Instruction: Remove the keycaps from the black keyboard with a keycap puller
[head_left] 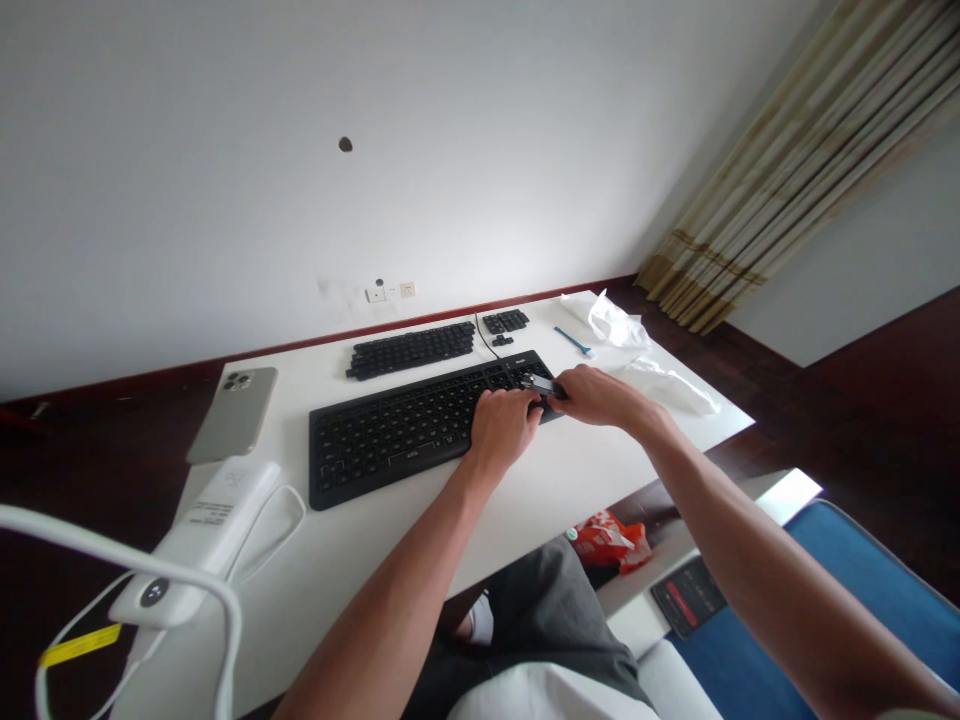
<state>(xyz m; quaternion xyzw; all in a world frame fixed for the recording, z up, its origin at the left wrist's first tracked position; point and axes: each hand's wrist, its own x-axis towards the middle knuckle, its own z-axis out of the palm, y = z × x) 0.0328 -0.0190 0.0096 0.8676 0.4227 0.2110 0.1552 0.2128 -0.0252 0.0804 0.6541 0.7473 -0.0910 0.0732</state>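
A black keyboard base (390, 425) with its keycaps removed lies on the white table. My left hand (504, 420) is on its right part, fingers bent over the keyboard and the thumb near the number pad. From the right, my right hand (596, 394) is closed around a small silver metal tool (541, 384) that looks like a nail clipper. The tool's tip reaches the number pad area, close to my left fingertips; its exact contact cannot be made out. Behind the base lie the removed keycaps (412, 348), with a smaller number-pad group (506, 321) and the arrow keys (502, 340).
A blue brush (574, 341) and crumpled white tissue or plastic (611, 322) lie at the table's right. On the left are a phone (234, 415) and a white power strip (202, 540) with cables. A blue seat (817, 610) holds a dark device (688, 596).
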